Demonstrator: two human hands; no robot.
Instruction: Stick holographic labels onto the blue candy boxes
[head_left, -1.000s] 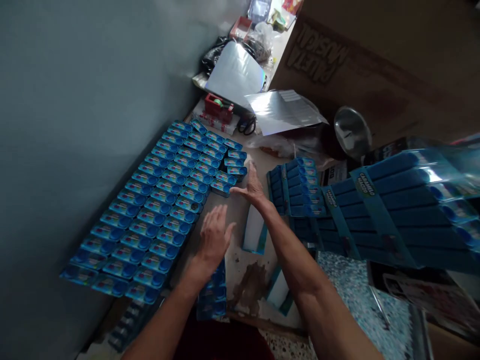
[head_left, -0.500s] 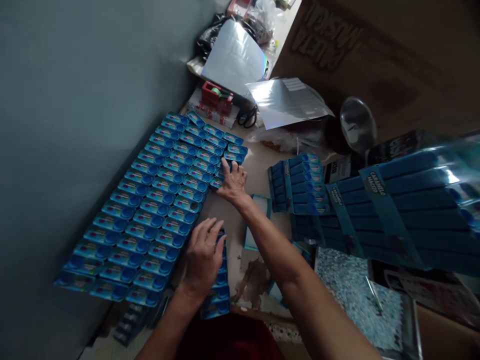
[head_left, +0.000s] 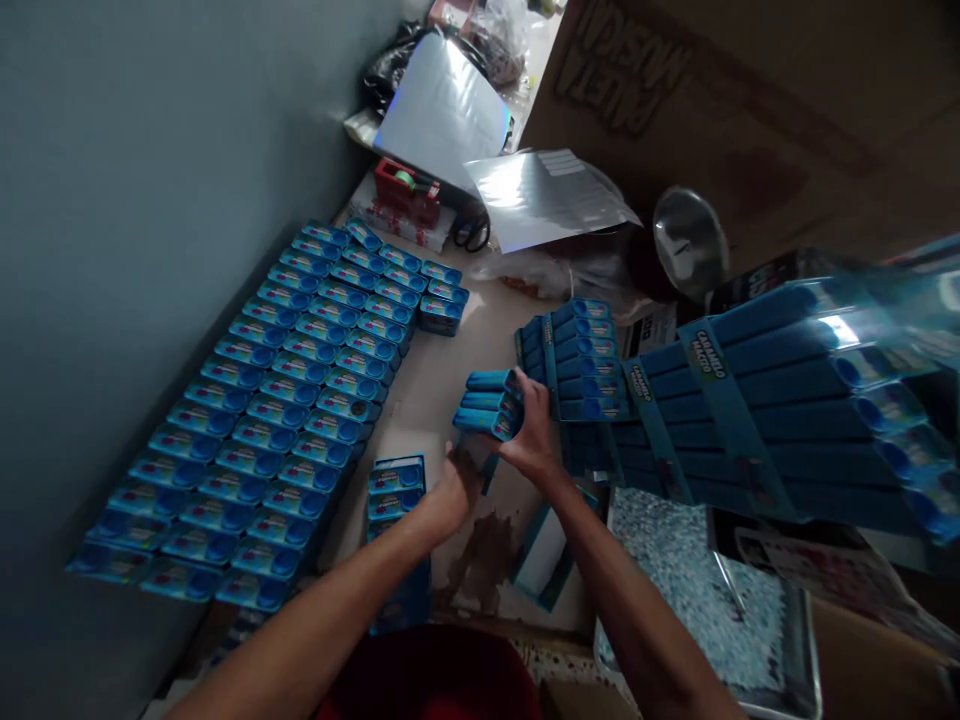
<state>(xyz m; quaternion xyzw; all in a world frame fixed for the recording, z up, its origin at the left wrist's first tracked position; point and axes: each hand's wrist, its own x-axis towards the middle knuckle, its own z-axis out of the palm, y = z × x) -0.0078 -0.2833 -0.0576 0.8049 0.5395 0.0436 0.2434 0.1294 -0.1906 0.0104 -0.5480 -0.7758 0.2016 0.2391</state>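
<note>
My right hand point(head_left: 534, 428) is closed around a few small blue boxes point(head_left: 486, 405), stacked together and held above the table. Just below them my left hand point(head_left: 456, 492) has its fingers curled at a white carton with a blue edge point(head_left: 487, 470), partly hidden behind the hands. Rows of matching blue boxes point(head_left: 277, 405) stand packed to the left, their printed ends up. Under my left forearm sits an upright carton filled with such boxes point(head_left: 396, 478). An open blue carton with a white inside point(head_left: 546, 555) lies near the table's front edge.
Banded packs of blue boxes marked "Caramelo Macizo" point(head_left: 739, 410) are stacked at right, by a metal tray of small pale-blue pieces point(head_left: 694, 590). Behind are a red tape dispenser point(head_left: 405, 190), shiny sheets point(head_left: 551, 200), a metal bowl point(head_left: 688, 245) and a large cardboard box point(head_left: 712, 90).
My right hand has taken several boxes from the near end of the right-hand row and brought them toward me. My left hand has moved right from beside the filled carton to the white carton.
</note>
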